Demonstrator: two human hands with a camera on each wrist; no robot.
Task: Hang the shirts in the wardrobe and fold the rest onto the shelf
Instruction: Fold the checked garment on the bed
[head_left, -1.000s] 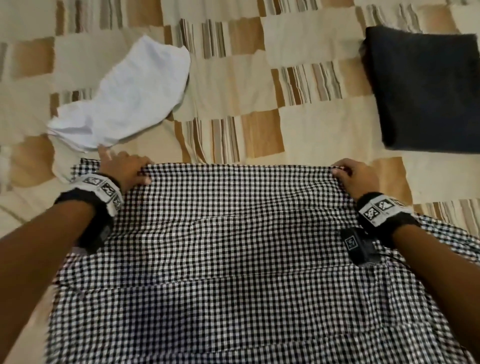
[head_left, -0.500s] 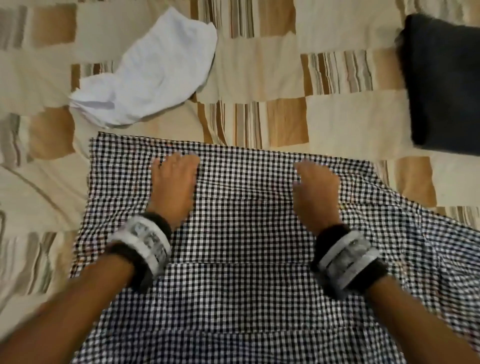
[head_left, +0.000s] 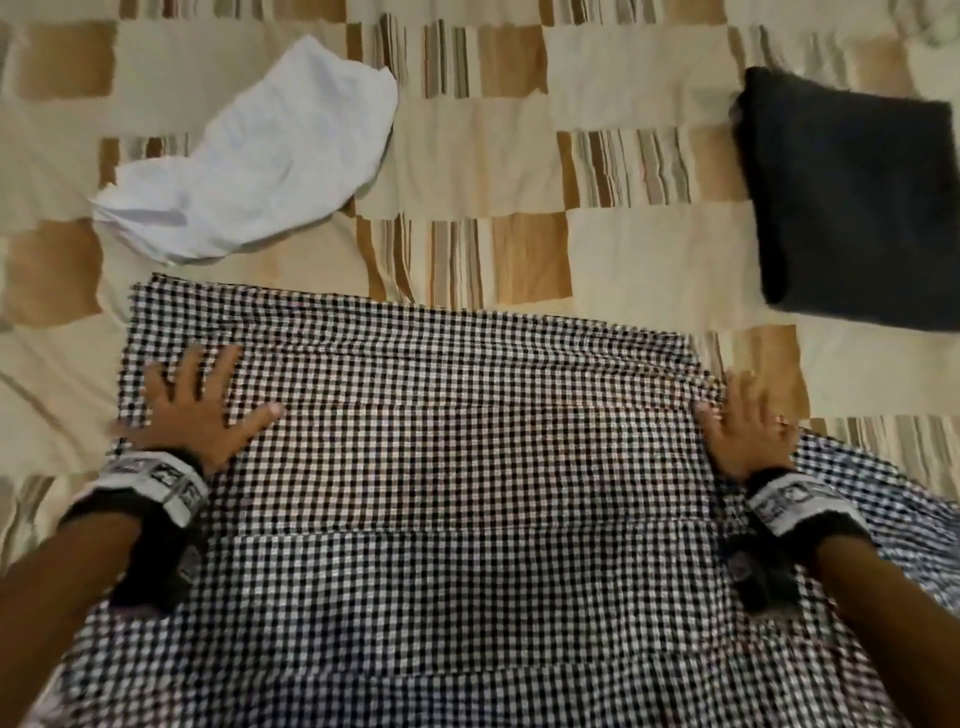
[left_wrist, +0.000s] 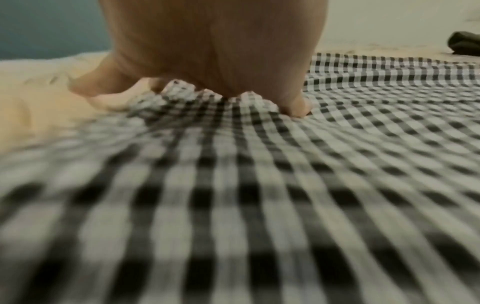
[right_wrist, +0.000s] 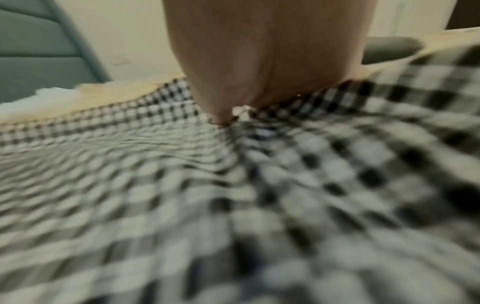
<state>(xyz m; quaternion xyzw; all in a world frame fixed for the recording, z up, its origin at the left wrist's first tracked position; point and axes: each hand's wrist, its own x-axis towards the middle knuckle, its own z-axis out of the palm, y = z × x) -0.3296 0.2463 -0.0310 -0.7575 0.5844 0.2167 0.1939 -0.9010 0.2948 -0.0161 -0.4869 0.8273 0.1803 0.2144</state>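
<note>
Checked shirt is lying spread flat on the patchwork bedspread, nearest you. Your left hand is pressing its left edge, fingers splayed flat on the cloth. Your right hand is pressing the right edge, fingers straight and close together. Beyond are lying a crumpled white garment, far left, and a folded dark garment, far right.
</note>
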